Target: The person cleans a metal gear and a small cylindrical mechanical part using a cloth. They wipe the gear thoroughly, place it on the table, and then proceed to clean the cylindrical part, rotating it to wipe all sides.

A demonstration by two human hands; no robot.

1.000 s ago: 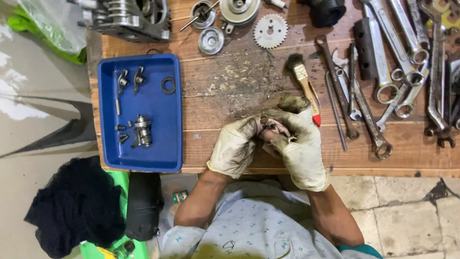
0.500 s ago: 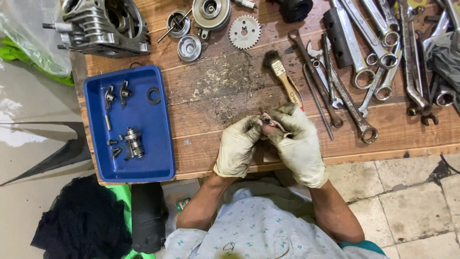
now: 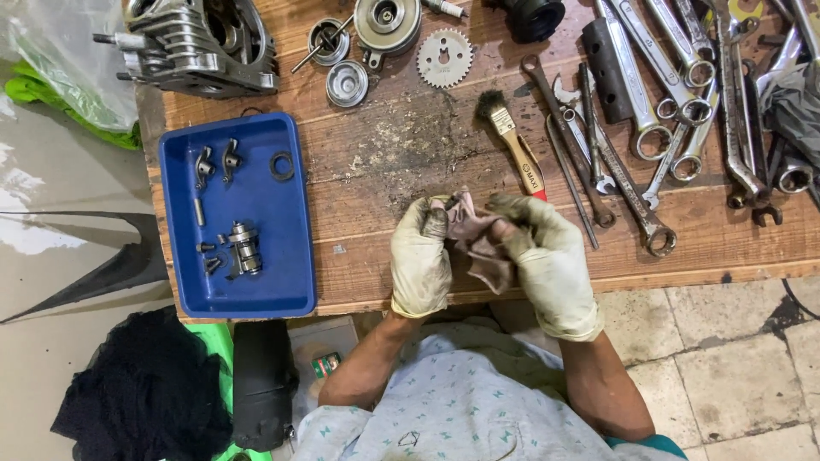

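We are in a mechanic's workshop. We see a worn, grease-stained wooden workbench [image 3: 410,154] strewn with engine parts: a finned metal cylinder head [image 3: 196,47], a toothed sprocket [image 3: 444,58] and round metal caps [image 3: 347,84]. A row of spanners [image 3: 675,94] lies along the right side, beside a dirty paintbrush [image 3: 512,141]. A blue plastic tray [image 3: 290,256] keeps small parts sorted, among them a camshaft [image 3: 243,248]. Our gloves [image 3: 420,260] are smeared with oil, and stained floor tiles [image 3: 726,358] show below the bench.
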